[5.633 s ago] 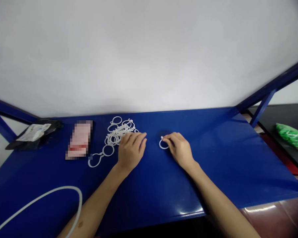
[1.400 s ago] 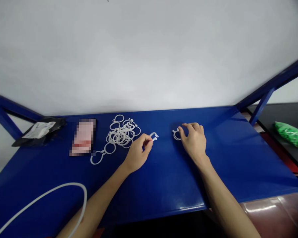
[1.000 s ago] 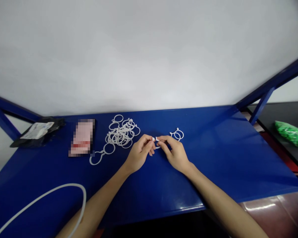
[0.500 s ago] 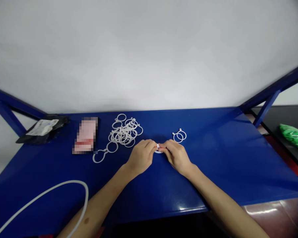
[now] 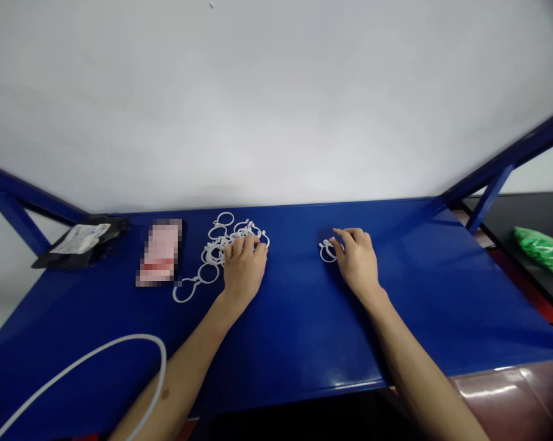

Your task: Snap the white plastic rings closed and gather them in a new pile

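Observation:
A pile of white plastic rings with small knobs, resembling curtain rings, lies left of centre on the blue table. Over the right part of this pile is my left hand, open, its fingers bent down among the rings and covering several of them. No ring is visibly lifted by it. Farther right, my right hand is beside a small group of the same rings. Its thumb and index finger are apart at the group's edge, and the hand hides part of the rings.
A pixelated pink rectangular object lies left of the pile. Beyond it is a black plastic bag with a white label. A white cable loops across the near left. Blue frame bars flank the table; a green packet lies far right.
My hands have parted from a pinch on one ring at the centre. The left moved left onto the pile; the right moved right to the small group, where the ring now seems to lie.

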A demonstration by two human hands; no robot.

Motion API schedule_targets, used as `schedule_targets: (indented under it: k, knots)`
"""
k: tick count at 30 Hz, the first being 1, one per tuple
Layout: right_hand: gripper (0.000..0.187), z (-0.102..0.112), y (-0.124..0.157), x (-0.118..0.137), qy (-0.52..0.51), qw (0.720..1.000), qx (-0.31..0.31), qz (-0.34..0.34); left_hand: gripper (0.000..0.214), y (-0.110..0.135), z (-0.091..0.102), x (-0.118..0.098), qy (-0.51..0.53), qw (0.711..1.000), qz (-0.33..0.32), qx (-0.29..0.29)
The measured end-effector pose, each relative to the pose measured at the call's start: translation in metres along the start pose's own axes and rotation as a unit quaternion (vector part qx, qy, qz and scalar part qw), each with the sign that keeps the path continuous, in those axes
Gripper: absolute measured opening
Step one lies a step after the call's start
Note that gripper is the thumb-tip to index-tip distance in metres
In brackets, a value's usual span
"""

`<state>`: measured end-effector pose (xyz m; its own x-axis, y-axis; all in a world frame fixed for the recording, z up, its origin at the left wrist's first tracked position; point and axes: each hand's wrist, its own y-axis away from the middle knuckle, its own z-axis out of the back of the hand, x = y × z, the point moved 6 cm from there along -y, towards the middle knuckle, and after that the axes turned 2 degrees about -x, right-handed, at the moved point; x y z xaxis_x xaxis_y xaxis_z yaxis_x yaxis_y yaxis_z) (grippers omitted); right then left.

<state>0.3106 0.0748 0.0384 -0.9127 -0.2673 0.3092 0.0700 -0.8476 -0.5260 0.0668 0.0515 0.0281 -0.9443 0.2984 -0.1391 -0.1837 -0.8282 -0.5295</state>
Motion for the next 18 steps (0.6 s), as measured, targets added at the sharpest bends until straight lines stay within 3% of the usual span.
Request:
schedule_targets:
  k: [3,6,12,15,18]
  knots:
    - [0.027,0.004,0.002,0.015,-0.061,0.998,-0.005,0.014,0.015,0.001,0.007,-0.014,0.047,0.998,-0.030,-0.026]
    - [0.024,-0.002,0.010,0.038,-0.202,0.977,0.059,0.017,0.011,0.005,0.011,-0.032,0.099,0.991,-0.076,-0.037]
    - [0.015,-0.022,0.025,0.060,-0.337,0.929,0.148,-0.034,0.010,0.016,0.006,-0.053,0.172,0.973,-0.152,0.013]
    - [0.015,-0.022,0.025,0.058,-0.343,0.928,0.136,-0.043,0.008,0.014,0.009,-0.051,0.174,0.974,-0.144,-0.005]
    - [0.016,-0.019,0.023,0.053,-0.327,0.937,0.118,-0.043,0.007,0.010,0.010,-0.042,0.172,0.981,-0.093,-0.017]
